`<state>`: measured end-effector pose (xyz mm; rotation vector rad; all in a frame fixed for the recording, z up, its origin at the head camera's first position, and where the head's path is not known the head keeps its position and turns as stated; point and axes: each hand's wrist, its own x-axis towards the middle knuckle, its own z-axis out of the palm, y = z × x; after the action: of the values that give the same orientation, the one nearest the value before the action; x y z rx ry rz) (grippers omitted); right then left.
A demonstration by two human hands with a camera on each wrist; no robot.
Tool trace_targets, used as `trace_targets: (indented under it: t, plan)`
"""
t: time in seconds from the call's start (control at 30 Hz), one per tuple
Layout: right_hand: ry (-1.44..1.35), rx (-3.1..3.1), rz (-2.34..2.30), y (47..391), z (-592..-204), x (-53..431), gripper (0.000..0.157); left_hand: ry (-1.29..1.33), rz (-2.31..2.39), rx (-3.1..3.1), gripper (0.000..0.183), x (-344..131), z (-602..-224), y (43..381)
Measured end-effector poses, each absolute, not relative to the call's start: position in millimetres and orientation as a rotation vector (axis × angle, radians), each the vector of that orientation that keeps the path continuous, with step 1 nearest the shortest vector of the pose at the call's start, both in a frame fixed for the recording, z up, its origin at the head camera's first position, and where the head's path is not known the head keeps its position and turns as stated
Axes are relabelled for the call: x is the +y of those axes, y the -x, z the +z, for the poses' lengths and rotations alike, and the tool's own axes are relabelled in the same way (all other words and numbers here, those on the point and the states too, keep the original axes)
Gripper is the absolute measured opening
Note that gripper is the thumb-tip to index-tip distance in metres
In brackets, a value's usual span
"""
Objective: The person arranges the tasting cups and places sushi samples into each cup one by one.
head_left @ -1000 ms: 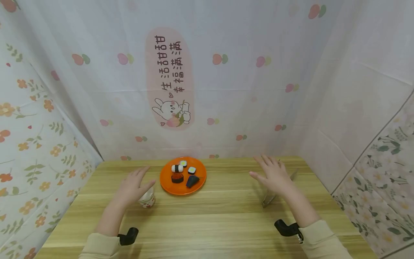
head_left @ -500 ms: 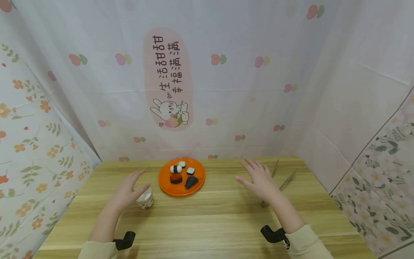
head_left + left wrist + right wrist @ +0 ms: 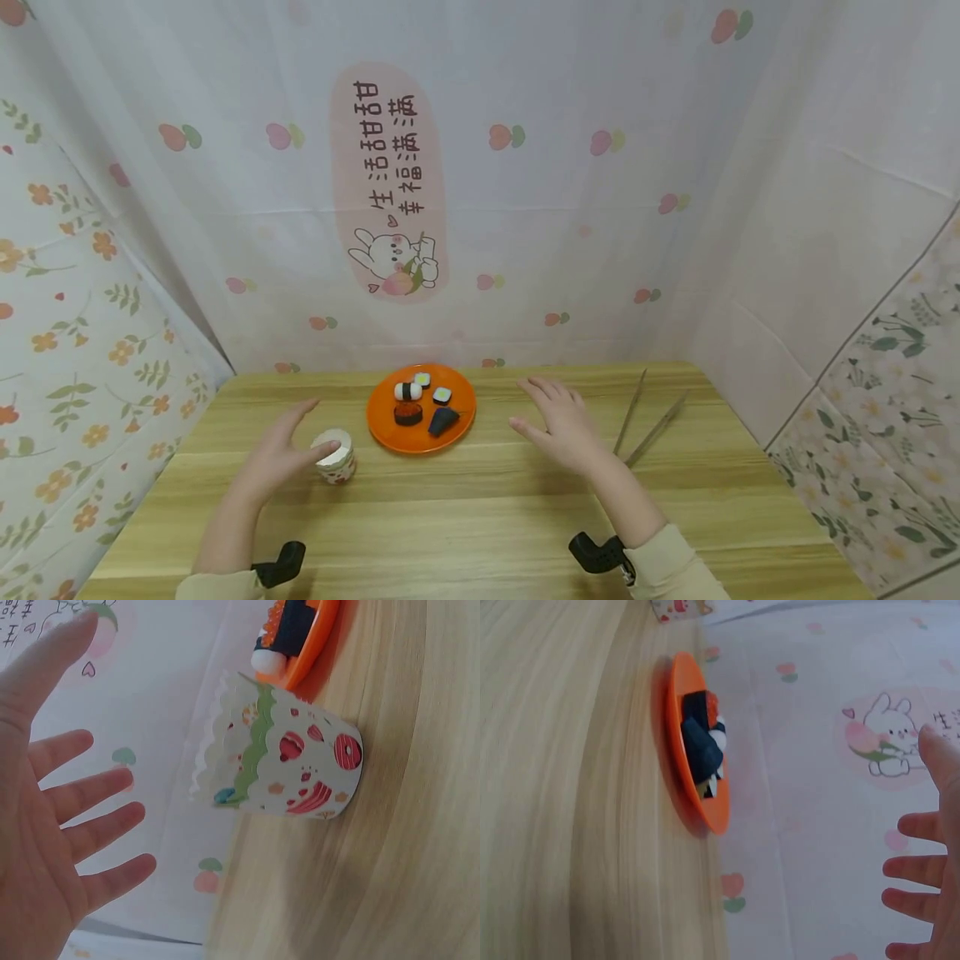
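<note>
My left hand (image 3: 277, 462) hovers over the left of the table, thumb and fingers spread. Just right of it stands a scalloped paper cup (image 3: 339, 471) with a dessert print; in the left wrist view the cup (image 3: 300, 761) is apart from the fingers. An orange plate (image 3: 420, 440) holds several toy sushi pieces, among them a roe-topped piece (image 3: 408, 414) and a dark cone-shaped hand roll (image 3: 444, 422). Right of the plate, my right hand (image 3: 562, 433) hangs in the air with nothing in it. Metal tongs (image 3: 658, 429) lie beyond it, their joined end hidden by the forearm.
The wooden table (image 3: 465, 533) ends at a printed curtain (image 3: 540, 250) behind. Floral cloth hangs on the left (image 3: 97, 367) and patterned cloth (image 3: 885, 400) on the right. Each wrist wears a black camera mount.
My right hand has moved left, away from above the tongs, uncovering their arms. My left hand has shifted slightly left and towards me, so more of the cup shows.
</note>
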<state>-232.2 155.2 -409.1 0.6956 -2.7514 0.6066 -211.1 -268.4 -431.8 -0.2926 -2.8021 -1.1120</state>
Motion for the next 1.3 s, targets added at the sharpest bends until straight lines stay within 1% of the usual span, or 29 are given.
trace_targets:
  t: [0.13,0.27,0.53,0.67,0.83,1.07,1.3]
  plan:
    - [-0.72,-2.754,0.635,230.3,-411.8,143.5,0.071,0.26,-1.187,-2.806,0.093,-271.1,-433.6,208.8]
    - [-0.742,-2.749,0.641,229.6,-416.1,133.0,0.073,0.256,-1.213,-2.798,0.096,-274.9,-437.1,207.0]
    - [-0.79,-2.751,0.731,228.9,-425.3,111.0,0.067,0.243,-1.213,-2.82,0.104,-282.6,-449.4,203.1]
    - [-0.805,-2.771,0.767,229.3,-430.2,99.4,0.072,0.224,-1.246,-2.831,0.105,-283.6,-453.4,201.2]
    - [-0.816,-2.781,0.791,228.6,-434.4,86.6,0.075,0.221,-1.3,-2.817,0.105,-285.1,-459.5,200.3]
    - [-0.868,-2.773,0.852,225.4,-439.9,62.2,0.064,0.218,-1.317,-2.782,0.103,-289.9,-471.2,201.9]
    - [-0.869,-2.789,0.913,224.7,-445.6,37.0,0.063,0.223,-1.31,-2.756,0.1,-290.1,-474.6,203.1]
